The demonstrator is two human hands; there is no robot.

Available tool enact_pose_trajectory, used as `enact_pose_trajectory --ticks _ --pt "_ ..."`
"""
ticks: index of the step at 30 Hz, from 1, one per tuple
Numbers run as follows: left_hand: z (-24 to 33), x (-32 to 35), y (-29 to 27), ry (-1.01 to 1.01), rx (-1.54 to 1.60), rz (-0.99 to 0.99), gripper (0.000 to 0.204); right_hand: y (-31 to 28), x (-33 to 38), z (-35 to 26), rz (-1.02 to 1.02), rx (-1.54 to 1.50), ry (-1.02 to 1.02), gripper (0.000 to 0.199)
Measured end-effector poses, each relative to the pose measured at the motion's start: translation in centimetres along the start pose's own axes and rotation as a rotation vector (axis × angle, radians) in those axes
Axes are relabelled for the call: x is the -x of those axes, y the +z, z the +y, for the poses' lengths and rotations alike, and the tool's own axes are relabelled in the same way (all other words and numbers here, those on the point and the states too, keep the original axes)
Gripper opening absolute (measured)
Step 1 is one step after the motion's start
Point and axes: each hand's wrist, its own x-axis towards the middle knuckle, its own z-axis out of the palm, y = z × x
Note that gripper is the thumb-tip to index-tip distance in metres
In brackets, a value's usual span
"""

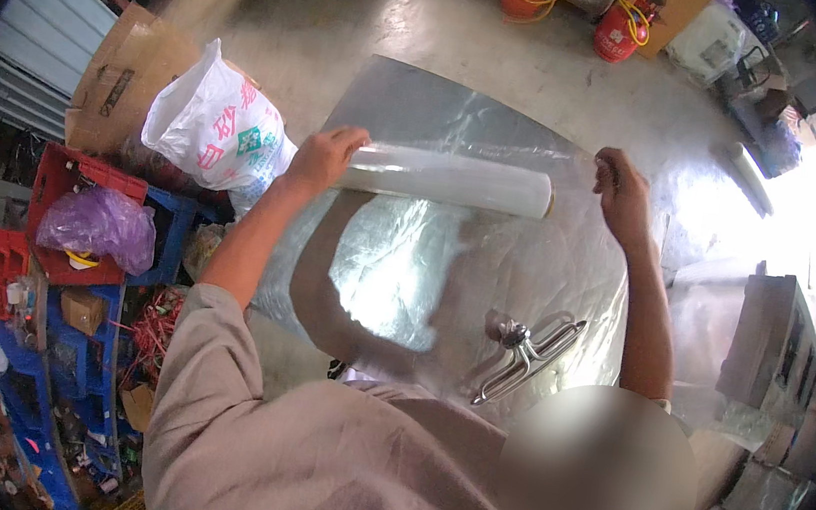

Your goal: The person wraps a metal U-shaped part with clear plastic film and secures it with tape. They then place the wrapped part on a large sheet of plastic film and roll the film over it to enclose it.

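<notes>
My left hand (324,155) grips the left end of a roll of clear stretch film (447,180), held level above a shiny silver sheet (397,264). My right hand (622,191) is a little beyond the roll's right end, its fingers closed on the loose clear film there. Film hangs from the roll and drapes over the sheet. Under the film, toward me, lies a chrome metal fitting (527,354) with curved arms. My beige sleeve and shoulder fill the lower part of the view.
A white plastic bag (216,127) and a cardboard box (121,76) stand at the left, by red and blue crates holding a purple bag (99,225). Two orange gas cylinders (619,32) stand on the concrete floor at the back. At the right stands a grey box (770,342).
</notes>
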Motion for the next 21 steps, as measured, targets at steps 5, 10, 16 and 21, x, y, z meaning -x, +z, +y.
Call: enact_pose_trajectory --ticks 5,10,16,21 --pt "3.7 -2.2 -3.2 0.108 0.05 0.232 0.015 -5.9 1.1 -4.2 0.099 -0.042 -0.031 0.01" --pt "7.8 10.3 0.0 0.163 0.002 0.041 0.022 -8.3 11.4 -3.9 -0.106 -0.042 -0.026 0.02" --pt "12.8 25.1 9.3 0.043 -0.041 -0.077 0.014 1.0 28.7 3.2 -0.761 0.017 0.094 0.03" --pt "16.9 29.3 10.6 -0.074 -0.061 -0.087 0.014 3.4 31.1 3.5 -0.923 -0.072 0.122 0.025"
